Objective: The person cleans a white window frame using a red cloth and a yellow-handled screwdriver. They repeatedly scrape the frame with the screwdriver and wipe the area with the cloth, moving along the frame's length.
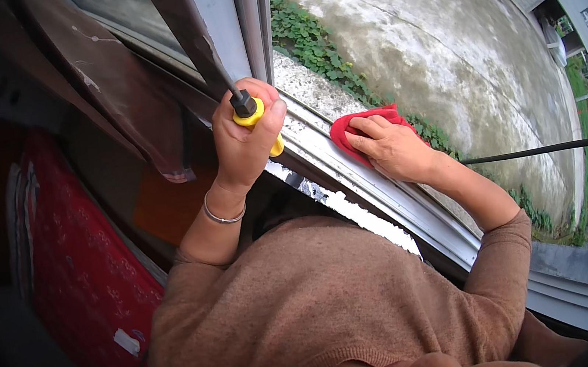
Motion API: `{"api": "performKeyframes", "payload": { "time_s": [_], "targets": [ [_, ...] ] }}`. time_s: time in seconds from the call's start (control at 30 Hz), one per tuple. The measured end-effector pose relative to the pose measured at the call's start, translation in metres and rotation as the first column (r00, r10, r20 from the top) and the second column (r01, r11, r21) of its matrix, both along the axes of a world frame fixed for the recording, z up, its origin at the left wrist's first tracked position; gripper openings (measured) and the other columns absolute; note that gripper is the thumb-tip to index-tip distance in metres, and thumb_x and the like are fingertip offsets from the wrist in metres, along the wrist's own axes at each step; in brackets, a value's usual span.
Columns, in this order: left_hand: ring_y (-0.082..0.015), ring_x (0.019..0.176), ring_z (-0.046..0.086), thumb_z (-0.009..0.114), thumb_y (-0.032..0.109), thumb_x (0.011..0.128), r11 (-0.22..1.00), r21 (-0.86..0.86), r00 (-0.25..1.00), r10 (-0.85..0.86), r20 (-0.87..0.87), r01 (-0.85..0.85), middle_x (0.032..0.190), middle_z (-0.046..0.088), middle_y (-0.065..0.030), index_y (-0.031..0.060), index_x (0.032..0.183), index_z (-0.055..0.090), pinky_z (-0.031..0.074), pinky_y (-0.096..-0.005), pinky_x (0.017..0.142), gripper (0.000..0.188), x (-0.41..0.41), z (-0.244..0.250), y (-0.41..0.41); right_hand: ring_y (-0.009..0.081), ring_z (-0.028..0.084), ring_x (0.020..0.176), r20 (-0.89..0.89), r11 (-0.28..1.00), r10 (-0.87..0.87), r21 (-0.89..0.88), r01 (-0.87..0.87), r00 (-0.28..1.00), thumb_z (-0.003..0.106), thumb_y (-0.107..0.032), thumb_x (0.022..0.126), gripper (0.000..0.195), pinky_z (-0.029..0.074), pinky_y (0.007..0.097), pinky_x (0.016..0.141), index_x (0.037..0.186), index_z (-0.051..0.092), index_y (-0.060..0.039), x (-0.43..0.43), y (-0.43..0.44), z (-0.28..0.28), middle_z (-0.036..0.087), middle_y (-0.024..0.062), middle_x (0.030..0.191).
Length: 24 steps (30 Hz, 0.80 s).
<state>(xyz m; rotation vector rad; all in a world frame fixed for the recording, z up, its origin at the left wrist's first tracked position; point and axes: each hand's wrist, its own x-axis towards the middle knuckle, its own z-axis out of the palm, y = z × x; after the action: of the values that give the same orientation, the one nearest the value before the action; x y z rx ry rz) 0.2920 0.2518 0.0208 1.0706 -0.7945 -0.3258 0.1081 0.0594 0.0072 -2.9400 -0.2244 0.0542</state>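
Note:
My left hand is closed around the yellow handle of a hand tool. This tool has a black hexagonal collar and a thin dark shaft that runs upward in the picture; its far end cannot be made out. My right hand presses a folded red cloth at the outer side of the window's sliding track. Fingers spread over the cloth hide part of it. Beside the left hand stands the upright window frame.
A strip with flaking white paint borders the inner side. Brown curtain fabric hangs left, above a red patterned textile. Outside lie a rough ledge, green vines and concrete ground. A dark rod crosses at right.

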Motion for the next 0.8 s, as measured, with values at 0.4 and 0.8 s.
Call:
{"api": "performKeyframes", "payload": {
  "time_s": [0.4,0.8],
  "targets": [
    [-0.005,0.073,0.052,0.062,-0.004,0.085,0.999,-0.035,1.0,-0.002,-0.02,0.001,0.09,0.058,-0.0045,0.0054,0.086,0.052,0.045,-0.0216,0.067,0.014,-0.007,0.002,-0.005,0.0316,0.063,0.095,-0.019,0.996,0.082,0.037,-0.081,0.996,0.055,-0.015,0.086,0.038,0.054,0.0429,0.078,0.124,0.056,-0.01,0.09,0.008,0.017,0.057,0.0128,0.111],
    [-0.0064,0.074,0.053,0.062,-0.005,0.084,1.0,-0.026,0.999,-0.015,0.033,0.016,0.086,0.058,-0.0034,0.0046,0.084,0.052,0.046,-0.0227,0.067,0.014,-0.004,0.002,-0.003,0.0301,0.069,0.089,-0.228,0.039,-0.618,0.947,0.319,0.752,0.053,-0.019,0.092,0.027,0.053,0.0369,0.082,0.111,0.065,-0.0034,0.063,-0.155,-0.003,0.07,0.019,0.095]
  ]
}}
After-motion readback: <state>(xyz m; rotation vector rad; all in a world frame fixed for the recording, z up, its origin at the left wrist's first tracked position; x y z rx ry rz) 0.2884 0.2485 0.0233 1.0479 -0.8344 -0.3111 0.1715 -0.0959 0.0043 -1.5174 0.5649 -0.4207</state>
